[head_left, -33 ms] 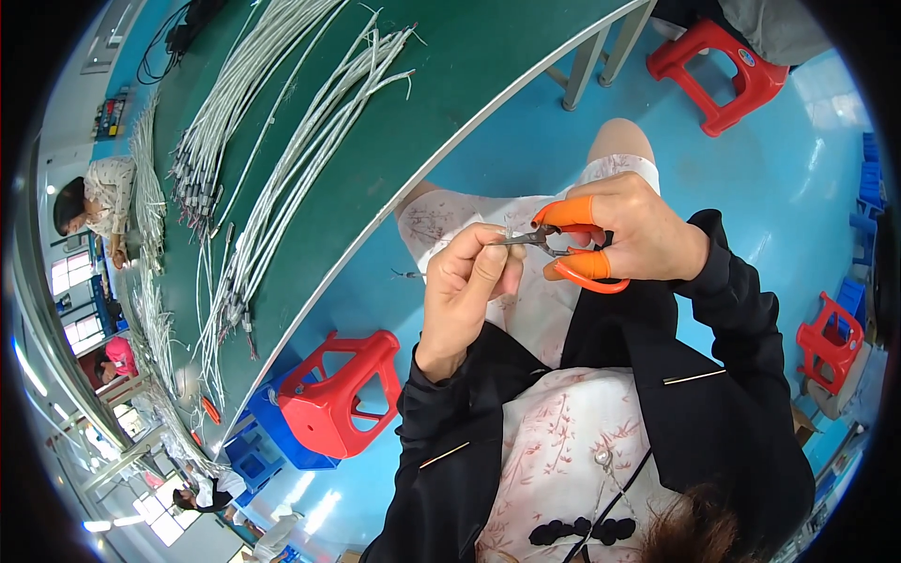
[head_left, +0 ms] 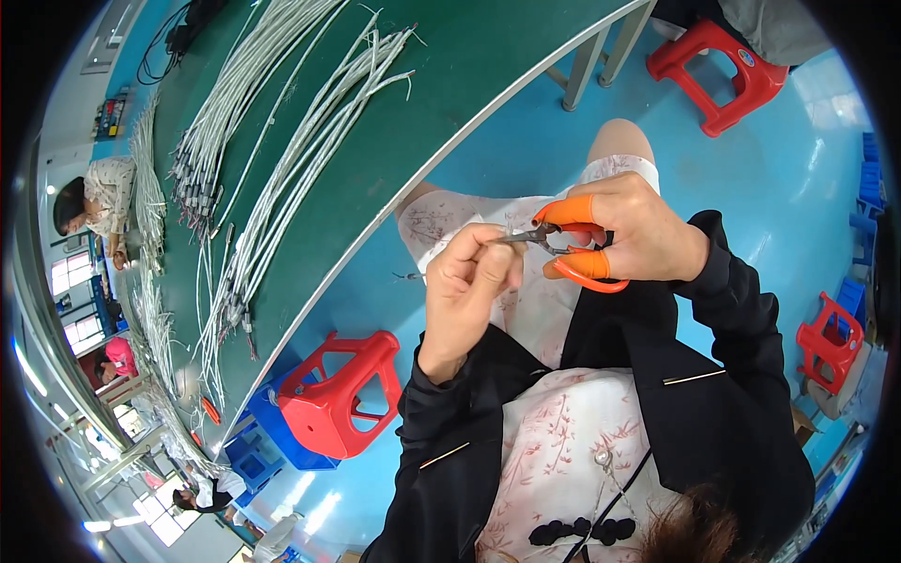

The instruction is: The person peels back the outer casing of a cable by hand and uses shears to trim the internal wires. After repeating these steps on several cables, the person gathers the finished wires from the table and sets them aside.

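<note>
We pinch thin wire end [head_left: 507, 236] in left hand [head_left: 466, 286], fingers tight. Right hand [head_left: 631, 235] squeezes orange snips [head_left: 570, 246], tips right at pinch. Snipping step now; next needs tips lined on wire, steady squeeze.

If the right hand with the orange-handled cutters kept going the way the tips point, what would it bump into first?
Probably the left hand. The right hand aims the small orange-handled metal cutters leftward, tips nearly at that hand's fingertips, though depth is hard to judge.
</note>
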`<control>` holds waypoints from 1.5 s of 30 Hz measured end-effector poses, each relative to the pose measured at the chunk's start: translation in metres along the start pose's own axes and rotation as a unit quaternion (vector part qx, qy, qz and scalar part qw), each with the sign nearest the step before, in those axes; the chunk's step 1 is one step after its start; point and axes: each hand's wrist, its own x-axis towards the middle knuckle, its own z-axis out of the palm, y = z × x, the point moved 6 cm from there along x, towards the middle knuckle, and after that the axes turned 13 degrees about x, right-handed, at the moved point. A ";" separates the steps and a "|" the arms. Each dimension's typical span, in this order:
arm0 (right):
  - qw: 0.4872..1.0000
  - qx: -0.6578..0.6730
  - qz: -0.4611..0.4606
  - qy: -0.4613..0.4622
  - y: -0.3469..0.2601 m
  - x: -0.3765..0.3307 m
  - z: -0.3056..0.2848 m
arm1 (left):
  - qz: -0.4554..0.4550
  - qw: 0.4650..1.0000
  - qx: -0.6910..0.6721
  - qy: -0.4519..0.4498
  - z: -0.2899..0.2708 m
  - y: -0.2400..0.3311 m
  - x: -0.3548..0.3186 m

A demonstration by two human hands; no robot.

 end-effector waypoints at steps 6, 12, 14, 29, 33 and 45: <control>0.998 -0.054 0.031 0.021 -0.007 -0.002 0.003 | 0.208 0.854 0.434 0.196 0.002 0.022 -0.009; 0.998 -0.048 0.037 0.029 -0.003 -0.003 0.002 | 0.126 0.956 0.230 0.130 -0.003 0.013 -0.002; 0.999 -0.029 0.011 0.028 -0.003 -0.002 0.002 | 0.062 0.989 0.115 0.061 -0.003 0.010 -0.003; 1.000 0.018 0.020 0.003 -0.001 -0.001 0.002 | 0.050 0.991 0.117 0.047 -0.004 0.011 -0.005; 0.999 -0.023 0.043 0.020 -0.007 -0.003 0.004 | 0.174 0.892 0.377 0.175 0.001 0.025 -0.009; 0.993 -0.090 0.058 0.053 -0.006 0.004 -0.022 | 0.032 0.988 0.052 0.140 -0.017 0.015 -0.005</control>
